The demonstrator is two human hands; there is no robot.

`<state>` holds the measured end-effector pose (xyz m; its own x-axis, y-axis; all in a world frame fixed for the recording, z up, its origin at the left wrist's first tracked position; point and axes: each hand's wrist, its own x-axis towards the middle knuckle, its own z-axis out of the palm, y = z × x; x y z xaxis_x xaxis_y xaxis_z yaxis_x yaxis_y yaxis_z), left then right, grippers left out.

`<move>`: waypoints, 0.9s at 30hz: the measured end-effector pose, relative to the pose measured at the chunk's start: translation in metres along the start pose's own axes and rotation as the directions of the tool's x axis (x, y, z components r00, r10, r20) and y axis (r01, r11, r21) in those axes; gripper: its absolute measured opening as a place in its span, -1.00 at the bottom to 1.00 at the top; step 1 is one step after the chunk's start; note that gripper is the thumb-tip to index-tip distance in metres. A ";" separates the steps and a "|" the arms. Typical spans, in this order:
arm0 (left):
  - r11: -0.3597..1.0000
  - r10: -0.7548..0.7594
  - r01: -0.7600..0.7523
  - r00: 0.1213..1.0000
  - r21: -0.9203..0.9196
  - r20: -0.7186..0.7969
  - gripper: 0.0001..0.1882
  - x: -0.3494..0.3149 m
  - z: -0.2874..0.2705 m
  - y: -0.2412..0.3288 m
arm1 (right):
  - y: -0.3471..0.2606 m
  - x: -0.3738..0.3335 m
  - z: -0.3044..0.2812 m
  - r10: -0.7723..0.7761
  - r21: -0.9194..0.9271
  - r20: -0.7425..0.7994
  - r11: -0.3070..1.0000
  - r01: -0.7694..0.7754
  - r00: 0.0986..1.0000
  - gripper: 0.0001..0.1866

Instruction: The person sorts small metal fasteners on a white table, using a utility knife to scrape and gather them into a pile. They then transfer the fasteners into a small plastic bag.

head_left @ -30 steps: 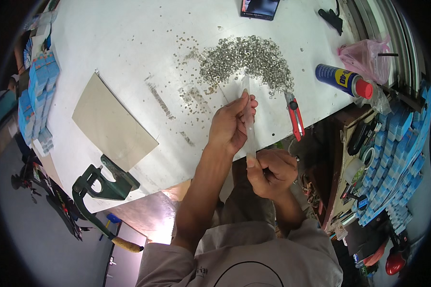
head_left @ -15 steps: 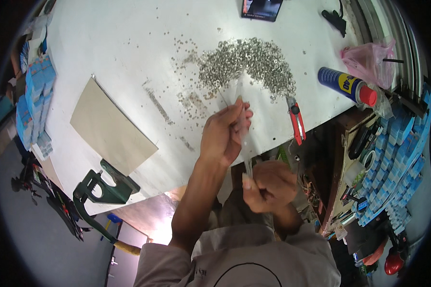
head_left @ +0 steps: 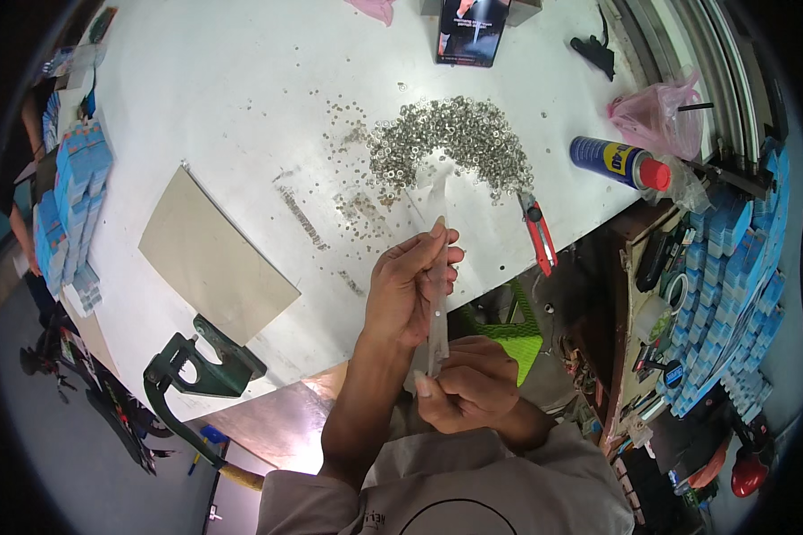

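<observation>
Fingers (head_left: pixel 437 230) of 2 hands (head_left: pixel 400 290) (head_left: pixel 473 383) pinch 1 strip (head_left: pixel 437 323).

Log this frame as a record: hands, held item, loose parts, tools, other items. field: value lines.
left_hand: left hand, gripping the strip partway along
right_hand: right hand, pinching the strip's near end
held_item: translucent strip, far end by the pile's hollow
loose_parts: curved pile of small metal rings, more scattered to its left
tools: red cutter right of the hands; dark green lever tool at the table's near-left edge
other_items: beige sheet at left; blue-and-yellow spray can at right
</observation>
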<state>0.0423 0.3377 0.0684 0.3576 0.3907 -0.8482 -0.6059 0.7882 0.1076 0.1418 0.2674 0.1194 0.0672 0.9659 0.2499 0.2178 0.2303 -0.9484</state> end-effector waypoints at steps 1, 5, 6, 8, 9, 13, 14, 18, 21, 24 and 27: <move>1.000 -0.004 0.004 1.000 -0.023 0.005 -0.71 0.001 -0.003 -0.001 | -0.001 -0.002 -0.004 0.013 0.035 0.017 0.999 -0.014 1.000 -0.70; 0.999 0.035 -0.035 0.998 -0.008 0.044 -0.73 0.000 -0.008 -0.005 | -0.002 -0.015 -0.015 0.041 -0.012 0.064 0.999 -0.040 0.997 -0.73; 0.999 0.040 -0.040 0.998 0.002 0.047 -0.73 0.002 -0.009 -0.008 | -0.003 -0.020 -0.016 0.041 -0.032 0.037 0.999 -0.040 0.998 -0.73; 0.998 0.054 -0.055 0.998 0.044 0.033 -0.72 0.002 -0.008 -0.013 | -0.002 -0.029 -0.016 0.037 -0.071 -0.021 0.997 -0.039 0.999 -0.75; 0.995 0.061 -0.062 0.998 0.075 0.016 -0.71 0.000 -0.006 -0.015 | -0.003 -0.033 -0.017 0.051 -0.065 -0.010 0.997 -0.052 0.999 -0.75; 0.984 0.094 -0.099 0.995 0.149 0.038 -0.72 -0.003 -0.011 -0.024 | -0.004 -0.051 -0.024 0.070 -0.082 -0.042 0.994 -0.073 0.997 -0.73; 0.974 0.127 -0.133 0.991 0.185 0.039 -0.73 -0.006 -0.012 -0.027 | -0.005 -0.057 -0.024 0.064 -0.086 -0.065 0.994 -0.070 0.996 -0.72; 0.896 0.295 -0.308 0.951 0.320 0.089 -0.71 -0.022 -0.017 -0.042 | -0.024 -0.076 -0.040 0.149 -0.097 -0.044 0.984 -0.152 0.988 -0.72; 0.831 0.387 -0.406 0.913 0.381 0.131 -0.69 -0.049 -0.014 -0.051 | -0.043 -0.105 -0.053 0.284 -0.103 -0.001 0.954 -0.283 0.959 -0.72; 0.742 0.417 -0.480 0.877 0.469 0.237 -0.75 -0.082 -0.005 -0.052 | -0.044 -0.131 -0.068 0.608 -0.092 0.036 0.792 -0.603 0.793 -0.61; 0.645 0.406 -0.527 0.850 0.553 0.336 -0.82 -0.127 0.008 -0.065 | -0.046 -0.122 -0.095 0.922 0.050 0.204 0.325 -0.944 0.328 -0.25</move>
<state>0.0420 0.2404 0.1728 0.2967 0.8120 -0.5025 -0.1864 0.5654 0.8035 0.2166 0.1277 0.1510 0.0245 0.5535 -0.8325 -0.0415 -0.8315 -0.5540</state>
